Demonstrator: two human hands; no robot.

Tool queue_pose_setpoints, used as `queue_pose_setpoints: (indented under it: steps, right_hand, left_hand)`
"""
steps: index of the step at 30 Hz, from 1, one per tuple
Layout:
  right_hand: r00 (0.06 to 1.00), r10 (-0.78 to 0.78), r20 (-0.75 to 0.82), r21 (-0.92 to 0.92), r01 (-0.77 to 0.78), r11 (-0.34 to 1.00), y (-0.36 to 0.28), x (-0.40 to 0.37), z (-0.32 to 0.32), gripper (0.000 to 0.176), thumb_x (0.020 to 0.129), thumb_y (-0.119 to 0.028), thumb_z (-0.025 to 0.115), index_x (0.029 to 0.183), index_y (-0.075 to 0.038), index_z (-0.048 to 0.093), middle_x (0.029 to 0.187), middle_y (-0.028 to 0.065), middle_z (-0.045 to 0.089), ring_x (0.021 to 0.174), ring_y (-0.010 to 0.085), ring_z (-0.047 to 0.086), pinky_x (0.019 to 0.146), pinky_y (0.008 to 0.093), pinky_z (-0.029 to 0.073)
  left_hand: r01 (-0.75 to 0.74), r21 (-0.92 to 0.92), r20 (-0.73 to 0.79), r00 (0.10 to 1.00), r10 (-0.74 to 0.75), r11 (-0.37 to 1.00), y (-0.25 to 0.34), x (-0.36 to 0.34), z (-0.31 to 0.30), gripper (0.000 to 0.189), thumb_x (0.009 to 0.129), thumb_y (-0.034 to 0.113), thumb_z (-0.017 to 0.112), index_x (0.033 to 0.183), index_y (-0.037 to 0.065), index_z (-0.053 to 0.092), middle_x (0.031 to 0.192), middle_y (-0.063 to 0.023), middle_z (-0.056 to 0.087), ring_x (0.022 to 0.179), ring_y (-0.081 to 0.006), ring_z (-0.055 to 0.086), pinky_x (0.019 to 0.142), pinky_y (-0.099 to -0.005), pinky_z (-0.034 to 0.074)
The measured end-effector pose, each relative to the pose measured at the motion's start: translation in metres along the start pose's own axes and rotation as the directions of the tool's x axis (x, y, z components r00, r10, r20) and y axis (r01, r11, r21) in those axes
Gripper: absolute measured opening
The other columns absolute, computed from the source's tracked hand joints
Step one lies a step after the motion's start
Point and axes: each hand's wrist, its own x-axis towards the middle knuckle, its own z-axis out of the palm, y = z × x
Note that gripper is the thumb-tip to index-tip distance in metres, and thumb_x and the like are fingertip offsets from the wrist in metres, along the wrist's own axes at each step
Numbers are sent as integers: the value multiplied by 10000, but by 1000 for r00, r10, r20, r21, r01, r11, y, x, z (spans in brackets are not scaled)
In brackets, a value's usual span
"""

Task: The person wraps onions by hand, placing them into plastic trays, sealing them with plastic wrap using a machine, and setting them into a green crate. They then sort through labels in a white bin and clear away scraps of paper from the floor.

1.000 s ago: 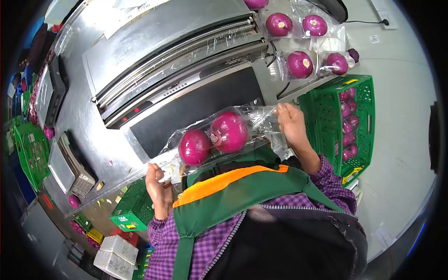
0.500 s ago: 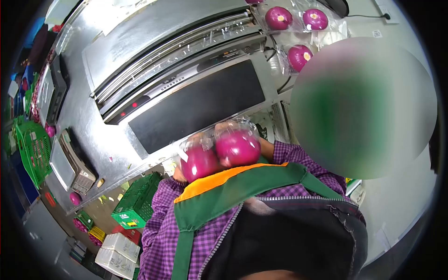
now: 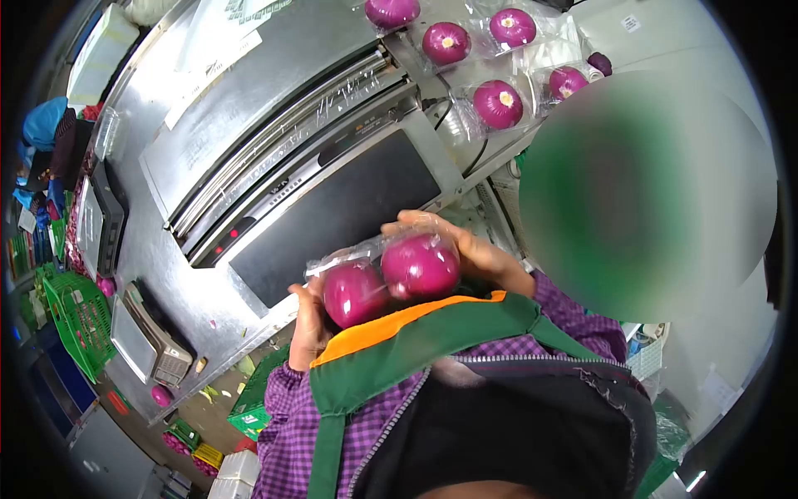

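Onions (image 3: 420, 266) x2, side by side betw. hands, just above apron (image 3: 465, 333), nr machine's dark plate (image 3: 349, 216). Film (image 3: 326, 264) now drawn in round both, so likely handle as one. L hand (image 3: 307, 326) clamped on one end, R hand (image 3: 474, 254) on other.

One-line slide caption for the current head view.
Left hand and right hand hold two film-wrapped red onions in front of a film-wrapping machine.

Purple-checked sleeves (image 3: 283, 416) — green apron (image 3: 428, 349)
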Motion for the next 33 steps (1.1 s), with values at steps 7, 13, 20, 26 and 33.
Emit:
queue_pose_setpoints:
  steps: [7, 13, 20, 26, 33]
  right_hand:
    - [840, -98, -533, -2, 115, 993, -18, -2, -32, 585, 932, -321, 512, 1376, -18, 280, 1293, 112, 453, 1201, 216, 452, 988, 335, 396]
    - [730, -272, -627, -183, 200, 962, -93, -7, -56, 466, 864, -221, 615, 1253, -24, 449, 1156, 74, 557, 1039, 171, 560, 892, 314, 463]
    - [628, -548, -552, -513, 262, 817, -251, 40, -171, 450, 871, -258, 586, 1236, -22, 472, 1162, 102, 572, 1024, 215, 590, 868, 394, 510]
    - [524, -632, -571, -718, 54, 694, -362, 129, -285, 584, 736, -303, 749, 1161, 17, 505, 1056, 135, 598, 898, 206, 630, 774, 322, 531]
    - [657, -592, -467, -882, -304, 359, -390, 192, -413, 374, 824, -355, 639, 969, -12, 676, 901, 94, 681, 758, 176, 642, 688, 297, 505]
  left_hand:
    - [37, 256, 90, 994, -62, 966, 44, 81, 50, 642, 946, 529, 322, 1270, -10, 453, 1195, -142, 563, 1064, -223, 579, 937, -343, 455]
    - [69, 106, 444, 889, -109, 992, 54, 119, 117, 635, 926, 514, 393, 1348, 42, 348, 1284, -132, 492, 1153, -264, 518, 937, -429, 451]
    - [21, 221, 412, 904, -113, 975, 24, 142, 132, 694, 924, 434, 477, 1418, 36, 196, 1363, -187, 389, 1147, -261, 479, 915, -372, 455]
    - [211, 207, 232, 938, -258, 955, -37, 132, 127, 520, 930, 258, 534, 1363, 36, 353, 1295, -145, 481, 1128, -235, 511, 924, -357, 453]
    - [248, 361, 162, 933, -322, 899, -67, 135, 150, 453, 914, 214, 570, 1299, 8, 450, 1247, -95, 535, 1105, -175, 522, 924, -304, 433]
